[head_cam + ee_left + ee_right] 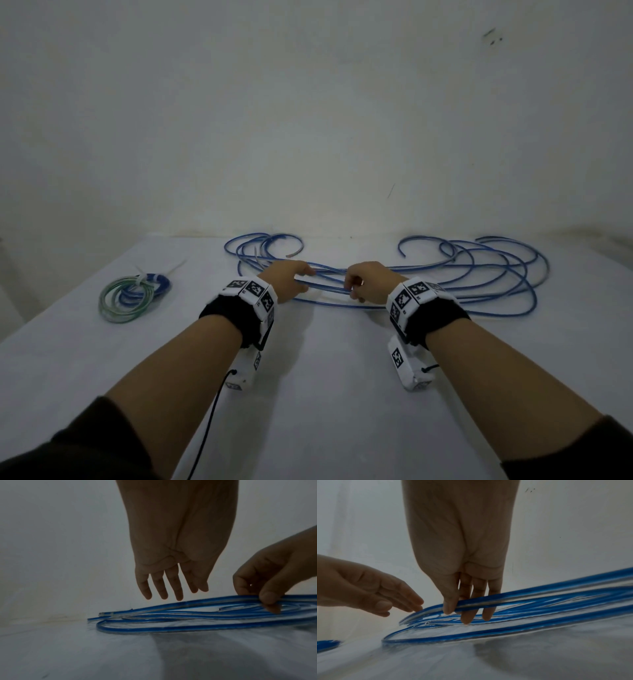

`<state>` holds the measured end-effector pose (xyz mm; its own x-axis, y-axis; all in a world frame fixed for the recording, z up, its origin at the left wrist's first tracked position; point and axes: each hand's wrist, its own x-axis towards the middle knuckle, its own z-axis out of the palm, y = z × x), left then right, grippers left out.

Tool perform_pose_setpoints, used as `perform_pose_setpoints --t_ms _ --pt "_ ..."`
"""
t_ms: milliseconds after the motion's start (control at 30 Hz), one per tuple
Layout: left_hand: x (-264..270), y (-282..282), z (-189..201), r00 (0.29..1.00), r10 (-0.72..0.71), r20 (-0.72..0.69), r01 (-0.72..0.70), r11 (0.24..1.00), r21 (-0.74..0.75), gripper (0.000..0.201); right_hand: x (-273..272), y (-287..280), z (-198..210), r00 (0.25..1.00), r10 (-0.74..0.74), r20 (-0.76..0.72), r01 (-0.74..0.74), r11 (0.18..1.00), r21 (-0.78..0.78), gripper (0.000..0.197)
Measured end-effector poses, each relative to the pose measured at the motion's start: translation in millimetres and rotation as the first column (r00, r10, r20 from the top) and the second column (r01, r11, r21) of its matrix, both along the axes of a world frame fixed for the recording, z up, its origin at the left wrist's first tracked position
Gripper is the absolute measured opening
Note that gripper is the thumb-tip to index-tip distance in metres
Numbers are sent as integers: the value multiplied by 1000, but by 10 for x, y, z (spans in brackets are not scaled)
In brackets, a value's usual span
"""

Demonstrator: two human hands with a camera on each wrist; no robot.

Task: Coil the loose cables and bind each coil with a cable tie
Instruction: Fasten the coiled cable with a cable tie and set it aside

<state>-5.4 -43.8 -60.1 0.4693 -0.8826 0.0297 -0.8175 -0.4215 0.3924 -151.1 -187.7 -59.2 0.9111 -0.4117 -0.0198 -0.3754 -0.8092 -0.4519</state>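
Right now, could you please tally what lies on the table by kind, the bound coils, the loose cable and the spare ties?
Bound coils: 2, a green coil and a blue coil, tied together.
Loose blue cable: 1 spread tangle; its separate lengths cannot be told apart.
Spare cable ties: pale strips behind the coils, at least 1; the number is unclear.
Total: 4 at least.

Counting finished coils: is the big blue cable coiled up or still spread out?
Spread out: the blue cable sprawls in wide loose loops across the table, with no tie visible on it.
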Motion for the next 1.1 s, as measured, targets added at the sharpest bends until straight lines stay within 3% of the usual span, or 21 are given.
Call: perform_pose_setpoints --t_ms 200,400,533,700,833,967,1033,1100 --pt "51 23 -107 997 33 65 -27 995 -92 36 -56 -1 50 978 -29 206 21 999 41 18" --pt "72 27 -48 985 126 122 -96 969 -226 18 -47 -31 80 954 -73 291 71 997 19 12" --pt "179 82 15 979 131 157 -92 967 -238 17 -64 -87 123 905 -152 397 133 988 75 14" --pt "136 72 145 977 81 197 -5 934 -356 16 9 83 170 934 55 354 -37 998 -57 27" --pt "75 56 221 971 33 236 52 937 -345 16 158 217 213 817 119 564 -62 991 -118 14" --pt "289 177 203 986 93 140 -50 957 -285 15 169 186 236 729 -9 685 -16 999 31 14" --pt "352 224 205 983 115 145 -71 958 -279 14 179 159 232 776 -33 630 63 998 -25 17" --pt "325 226 239 982 94 164 -40 951 -305 18 185 190 221 860 -12 509 158 957 -243 21"
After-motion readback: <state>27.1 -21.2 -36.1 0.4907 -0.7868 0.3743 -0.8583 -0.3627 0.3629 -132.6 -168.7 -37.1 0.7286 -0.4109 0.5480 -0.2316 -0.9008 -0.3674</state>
